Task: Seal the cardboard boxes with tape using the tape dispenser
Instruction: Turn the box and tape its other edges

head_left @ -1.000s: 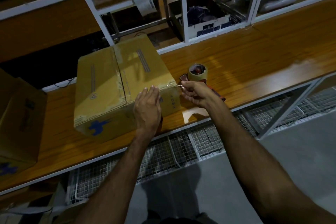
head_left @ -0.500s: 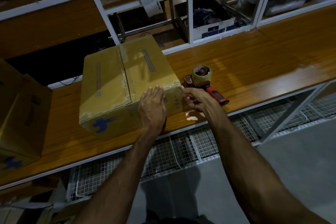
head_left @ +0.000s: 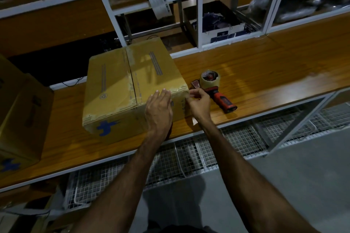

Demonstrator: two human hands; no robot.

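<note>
Nearest, the left hand [head_left: 158,108] lies flat and open against the near right face of the cardboard box [head_left: 130,83], fingers reaching its top edge. Just right, the right hand [head_left: 198,102] pinches at the box's near right corner, seemingly on a tape end, though dim light blurs it. Beyond it the tape dispenser [head_left: 214,89] rests on the wooden counter [head_left: 265,73]. A second box [head_left: 20,119] sits far left.

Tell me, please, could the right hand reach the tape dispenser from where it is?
Probably yes: the right hand is at the box corner, with the tape dispenser lying just beside it and nothing between.
</note>
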